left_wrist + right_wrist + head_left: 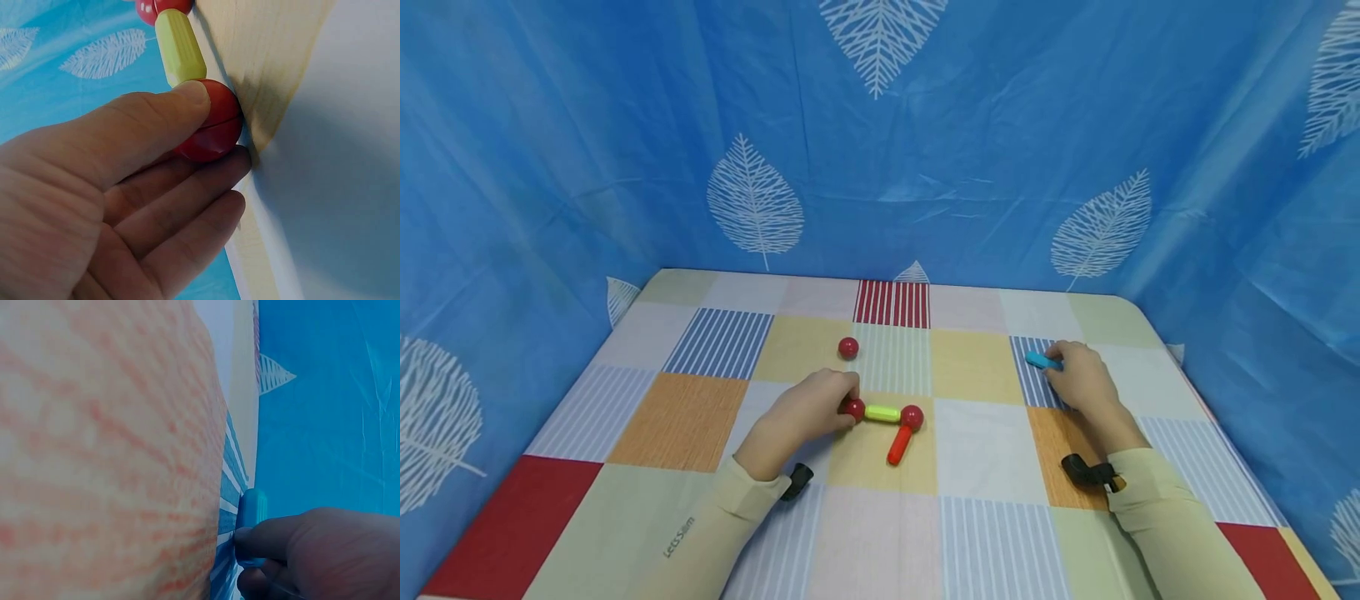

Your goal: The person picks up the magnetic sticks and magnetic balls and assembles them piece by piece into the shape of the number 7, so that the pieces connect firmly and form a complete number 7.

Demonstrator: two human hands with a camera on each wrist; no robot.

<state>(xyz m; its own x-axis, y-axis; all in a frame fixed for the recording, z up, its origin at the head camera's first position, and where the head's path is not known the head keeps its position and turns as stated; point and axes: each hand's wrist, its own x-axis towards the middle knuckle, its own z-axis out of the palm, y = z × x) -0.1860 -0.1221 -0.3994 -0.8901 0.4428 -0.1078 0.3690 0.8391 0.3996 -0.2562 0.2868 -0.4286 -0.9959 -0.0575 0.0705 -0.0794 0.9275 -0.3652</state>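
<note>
My left hand (814,410) pinches a red ball (215,128) between thumb and fingers, low over the table. That ball is joined to a yellow-green rod (882,413), whose other end meets a second red ball (912,417). From this second ball a red rod (899,446) points toward the near side. Far to the right, my right hand (1084,382) holds a light blue rod (1042,361) by one end, thumb and finger on it, at a blue-striped square. In the right wrist view the blue rod (252,519) is partly hidden by the fingers.
A loose red ball (848,347) lies beyond the left hand. The table (973,442) has a patchwork-patterned cover. Blue curtains (925,192) with white leaf prints hang behind it and at both sides. A black strap device (1086,472) sits at the right wrist.
</note>
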